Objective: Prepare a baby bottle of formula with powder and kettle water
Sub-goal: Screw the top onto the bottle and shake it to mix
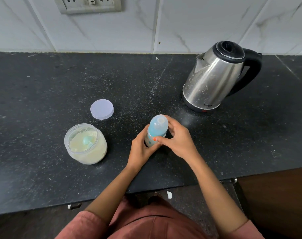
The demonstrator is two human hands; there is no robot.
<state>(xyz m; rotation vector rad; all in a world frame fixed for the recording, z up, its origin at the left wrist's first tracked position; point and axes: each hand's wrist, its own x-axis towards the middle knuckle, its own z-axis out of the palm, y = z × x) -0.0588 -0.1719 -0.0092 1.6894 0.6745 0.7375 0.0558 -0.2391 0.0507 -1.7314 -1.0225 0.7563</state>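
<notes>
From the head camera, the baby bottle (157, 129) stands on the dark counter (43, 100) between the open powder jar (85, 144) and the kettle (215, 76). The left hand (141, 150) wraps its lower body to steady it while the right hand (178, 138) curls round the capped collar (probably to twist it). Its long axis is upright, with the capped top pointing up at the camera.

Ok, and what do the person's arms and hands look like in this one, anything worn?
Both forearms are bare. The left hand and right hand show no rings, watch or bracelets. A rust-red left sleeve and right sleeve cover the upper arms. One thumbnail has orange polish.
</notes>
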